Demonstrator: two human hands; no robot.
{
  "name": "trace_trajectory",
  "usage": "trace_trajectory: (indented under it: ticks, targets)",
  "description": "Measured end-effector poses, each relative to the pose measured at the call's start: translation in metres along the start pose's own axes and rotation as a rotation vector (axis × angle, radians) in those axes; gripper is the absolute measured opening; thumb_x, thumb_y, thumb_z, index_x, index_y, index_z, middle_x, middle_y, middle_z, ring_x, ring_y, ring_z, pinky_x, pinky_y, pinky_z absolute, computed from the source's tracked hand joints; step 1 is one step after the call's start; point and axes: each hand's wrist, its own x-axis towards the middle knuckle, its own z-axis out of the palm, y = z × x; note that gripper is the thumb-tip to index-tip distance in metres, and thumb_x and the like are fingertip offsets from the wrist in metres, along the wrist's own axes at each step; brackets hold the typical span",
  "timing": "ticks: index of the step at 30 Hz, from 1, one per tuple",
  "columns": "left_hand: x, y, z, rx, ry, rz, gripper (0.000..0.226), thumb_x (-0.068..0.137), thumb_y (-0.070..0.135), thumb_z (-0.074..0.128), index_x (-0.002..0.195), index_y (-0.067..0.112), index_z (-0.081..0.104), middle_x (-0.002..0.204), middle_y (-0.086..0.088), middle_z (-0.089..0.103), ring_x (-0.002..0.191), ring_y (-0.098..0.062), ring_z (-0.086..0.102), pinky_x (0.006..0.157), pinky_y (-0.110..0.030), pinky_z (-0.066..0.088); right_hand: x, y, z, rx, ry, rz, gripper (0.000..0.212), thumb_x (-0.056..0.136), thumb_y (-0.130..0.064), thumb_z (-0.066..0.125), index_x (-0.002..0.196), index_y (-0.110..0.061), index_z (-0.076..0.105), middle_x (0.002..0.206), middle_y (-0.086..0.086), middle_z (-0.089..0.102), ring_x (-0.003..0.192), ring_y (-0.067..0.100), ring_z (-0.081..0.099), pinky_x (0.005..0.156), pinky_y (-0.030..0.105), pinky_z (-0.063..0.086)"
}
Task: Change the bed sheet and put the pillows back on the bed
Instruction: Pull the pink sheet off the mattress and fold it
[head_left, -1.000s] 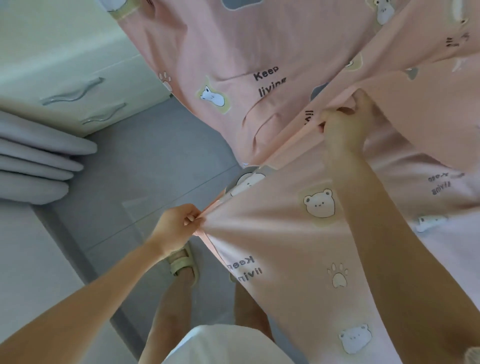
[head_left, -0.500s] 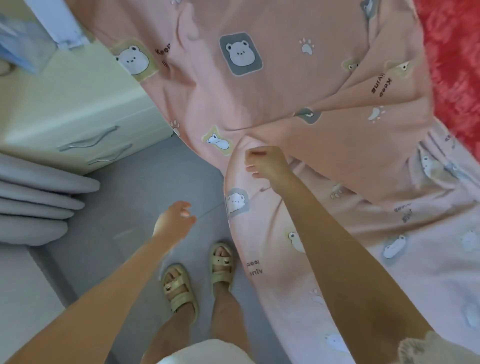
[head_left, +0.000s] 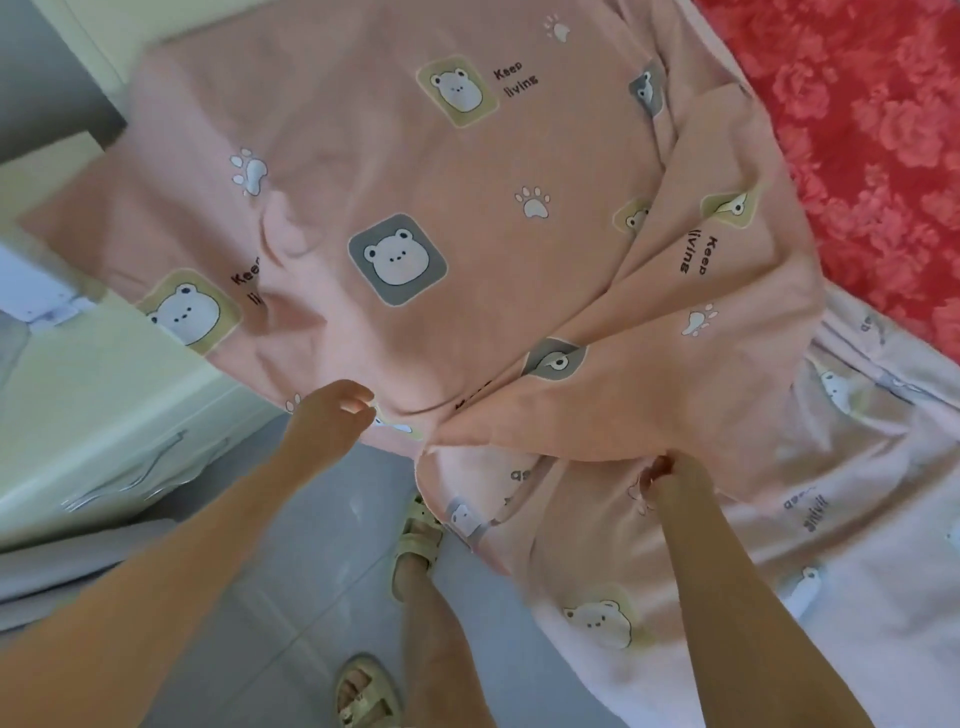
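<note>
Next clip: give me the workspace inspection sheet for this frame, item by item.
Surface: red floral cover, bare at upper right.
Job's things: pink sheet spread crumpled over it, near edge hanging toward the grey floor.
Clutter: nothing seen.
Hands: right hand grips a fold of the sheet; left hand at the sheet's edge, grip unclear.
Cables: nothing seen.
Surroundings: cream drawer unit at left; sandals on the person's feet.

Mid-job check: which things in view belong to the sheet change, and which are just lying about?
Job: pink bear-print sheet; right hand pinching a fold of it; left hand at its edge, grip unclear; red floral bedding beneath it.
Lying about: cream drawer unit; beige sandals, on the person's feet; blurred grey stack at the left.
</note>
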Motion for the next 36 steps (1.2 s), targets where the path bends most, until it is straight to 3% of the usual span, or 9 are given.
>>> trace_trajectory:
  ticks: [5, 9, 11, 15, 24, 26, 28, 31, 36]
  targets:
    - [0.043, 0.041, -0.026, -0.274, 0.037, -0.076, 0.014, 0.089, 0.008, 0.06, 0.102, 0.008, 0.065, 0.09, -0.006, 0.062, 0.077, -0.022, 0.056, 0.068, -0.026, 0.045, -0.072, -0.074, 0.122, -0.222, -0.065, -0.796, 0.022, 0.091, -0.005, 0.041, 0.077, -0.021, 0.048, 0.07, -0.01, 0.042, 0.066, 0.008, 0.038, 0.068, 0.022, 0.035]
    - [0.071, 0.066, -0.064, -0.8, 0.091, -0.218, 0.011, 0.095, 0.021, 0.054, 0.089, 0.014, 0.061, 0.087, -0.004, 0.063, 0.075, -0.016, 0.06, 0.072, -0.025, 0.048, -0.142, -0.056, 0.243, -0.527, -0.582, -1.039, 0.029, 0.083, -0.006, 0.043, 0.068, -0.031, 0.046, 0.062, -0.016, 0.041, 0.063, 0.005, 0.04, 0.064, 0.016, 0.029]
    - [0.086, 0.069, -0.091, -0.96, 0.113, -0.256, 0.025, 0.097, 0.037, 0.047, 0.09, 0.018, 0.061, 0.086, 0.001, 0.066, 0.078, -0.014, 0.061, 0.075, -0.028, 0.047, -0.184, -0.03, 0.281, -0.746, -0.864, -1.035, 0.027, 0.084, -0.013, 0.04, 0.09, -0.017, 0.066, 0.085, -0.002, 0.066, 0.086, 0.022, 0.058, 0.077, 0.024, 0.04]
    - [0.113, 0.062, -0.138, -1.043, 0.073, -0.279, 0.045, 0.094, 0.057, 0.036, 0.093, 0.02, 0.06, 0.088, 0.001, 0.071, 0.075, -0.015, 0.062, 0.07, -0.029, 0.045, -0.198, -0.001, 0.303, -1.268, -1.154, -1.01, 0.039, 0.092, -0.009, 0.044, 0.127, -0.014, 0.059, 0.135, 0.004, 0.056, 0.122, 0.024, 0.051, 0.099, 0.031, 0.042]
    - [0.169, 0.041, -0.119, -0.191, 0.067, -0.085, 0.024, 0.082, 0.032, 0.069, 0.096, 0.013, 0.064, 0.087, -0.001, 0.063, 0.084, -0.021, 0.061, 0.081, -0.032, 0.046, -0.123, -0.067, 0.346, -1.21, -0.357, -0.769, 0.028, 0.093, -0.019, 0.048, 0.117, -0.013, 0.063, 0.122, 0.002, 0.063, 0.115, 0.02, 0.054, 0.092, 0.024, 0.037]
    - [0.173, 0.042, -0.11, -0.16, 0.074, -0.047, 0.015, 0.084, 0.027, 0.067, 0.092, 0.015, 0.065, 0.077, 0.005, 0.061, 0.081, -0.018, 0.06, 0.077, -0.027, 0.045, -0.111, -0.073, 0.368, -1.21, -0.346, -0.73, 0.028, 0.095, -0.028, 0.052, 0.108, -0.007, 0.065, 0.112, 0.007, 0.063, 0.11, 0.026, 0.055, 0.089, 0.029, 0.038]
    - [0.173, 0.043, -0.106, -0.169, 0.069, -0.032, 0.009, 0.086, 0.023, 0.065, 0.091, 0.015, 0.065, 0.074, 0.008, 0.058, 0.08, -0.015, 0.057, 0.071, -0.019, 0.039, -0.107, -0.071, 0.392, -1.12, -0.37, -0.64, 0.029, 0.092, -0.034, 0.058, 0.071, -0.014, 0.059, 0.076, 0.004, 0.058, 0.084, 0.026, 0.055, 0.071, 0.032, 0.041]
    - [0.172, 0.038, -0.11, -0.267, 0.041, -0.011, 0.015, 0.085, 0.02, 0.068, 0.096, 0.011, 0.065, 0.083, 0.002, 0.059, 0.081, -0.014, 0.054, 0.066, -0.008, 0.038, -0.112, -0.06, 0.423, -1.0, -0.336, -0.613, 0.039, 0.088, -0.023, 0.062, 0.055, -0.023, 0.042, 0.054, -0.005, 0.043, 0.059, 0.02, 0.047, 0.061, 0.025, 0.037]
    - [0.167, 0.034, -0.131, -0.239, 0.045, 0.088, 0.077, 0.062, 0.06, 0.069, 0.125, 0.018, 0.053, 0.107, 0.003, 0.057, 0.099, -0.015, 0.051, 0.093, -0.03, 0.042, -0.171, -0.051, 0.47, -0.839, -0.42, -0.723, 0.02, 0.08, -0.004, 0.052, 0.062, -0.006, 0.043, 0.058, 0.005, 0.032, 0.054, 0.018, 0.027, 0.048, 0.023, 0.025]
